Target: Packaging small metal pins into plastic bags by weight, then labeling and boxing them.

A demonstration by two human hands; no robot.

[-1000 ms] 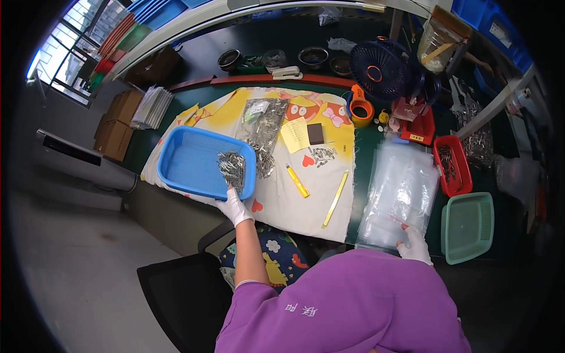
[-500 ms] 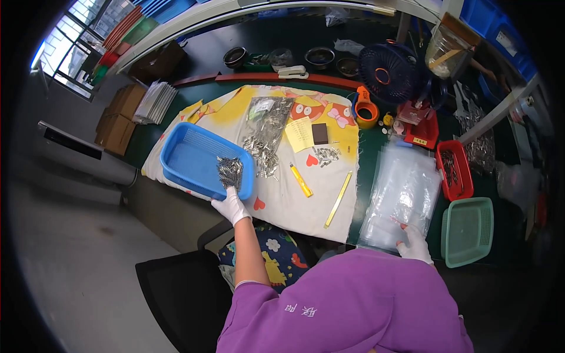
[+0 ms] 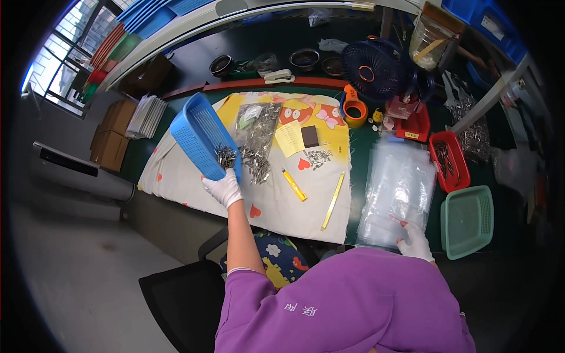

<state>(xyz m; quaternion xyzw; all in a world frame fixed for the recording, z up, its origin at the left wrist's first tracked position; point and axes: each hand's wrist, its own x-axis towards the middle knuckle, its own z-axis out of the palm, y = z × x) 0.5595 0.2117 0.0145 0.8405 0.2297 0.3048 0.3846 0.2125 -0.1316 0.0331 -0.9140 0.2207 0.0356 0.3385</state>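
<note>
My left hand (image 3: 223, 189), in a white glove with bare fingertips, grips the near right end of a blue plastic basket (image 3: 197, 141). The basket is tipped up on its side, and small metal parts (image 3: 225, 156) are heaped at its right end. Right beside that end lies a clear bag (image 3: 263, 117) with more metal parts (image 3: 257, 165) spilling from its near end. At the right, my gloved right hand (image 3: 416, 243) rests with fingers apart at the near edge of a stack of clear plastic bags (image 3: 394, 188).
On the patterned cloth (image 3: 194, 185) lie a yellow cutter knife (image 3: 294, 185), a yellow strip (image 3: 333, 202), a paper note (image 3: 289, 139), a dark block (image 3: 309, 136) and loose parts (image 3: 318, 157). Red (image 3: 450, 162) and green (image 3: 467, 223) baskets, a tape dispenser (image 3: 355, 109) and a fan (image 3: 372, 70) stand right.
My left hand has tilted the blue basket from nearly flat onto its side, with its far left end raised. The right hand stays by the plastic bags. The view has shifted slightly.
</note>
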